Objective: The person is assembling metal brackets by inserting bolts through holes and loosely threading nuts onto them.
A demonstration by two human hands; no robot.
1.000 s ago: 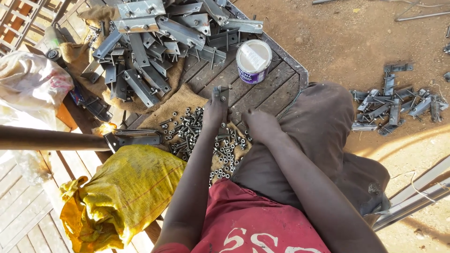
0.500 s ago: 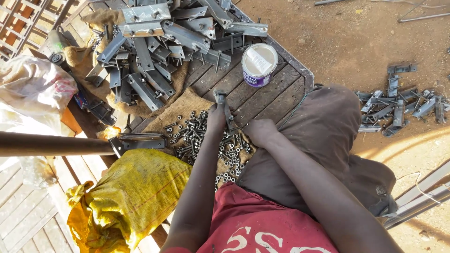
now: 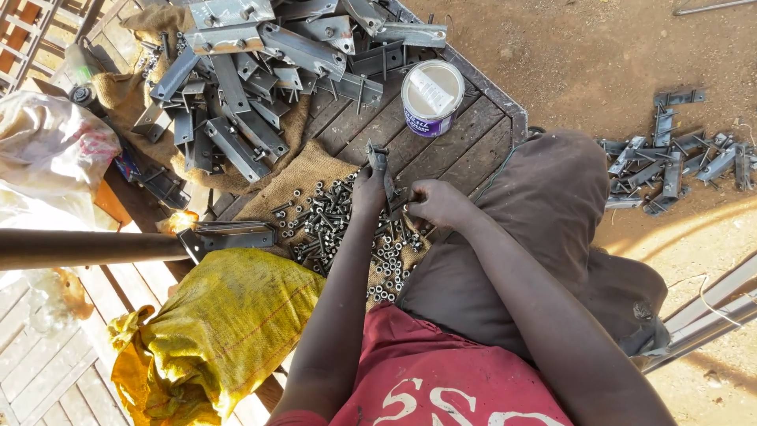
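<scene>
The metal bracket held in the left hand, upright at centre frame a second ago, now leans with its top toward the upper left. The right hand has drawn in from the lap, so its fingers meet the bracket's lower end above the bolts. The paint tin appears slightly farther right in the frame as the view shifts.
</scene>
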